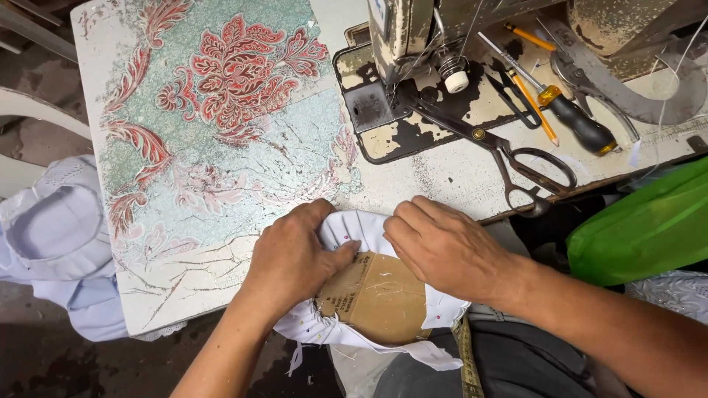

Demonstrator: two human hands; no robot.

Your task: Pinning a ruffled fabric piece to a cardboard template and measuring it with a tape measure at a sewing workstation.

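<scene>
A brown cardboard template [380, 298] lies on a piece of white cloth [361, 225] with small coloured dots, at the near edge of the worn table [199, 273]. My left hand [291, 258] presses down on the cloth and the template's left edge, thumb on the cardboard. My right hand [442, 247] rests flat on the cloth at the template's upper right, fingers curled over the fabric fold. Both hands touch the cloth; neither lifts it.
An old sewing machine [413, 37] stands at the back. Large scissors [501, 151], a screwdriver [568, 118], a pencil [531, 99] and small snips lie beside it. A green bag [649, 228] sits right, pale blue garments [59, 228] left, a measuring tape [466, 361] on my lap.
</scene>
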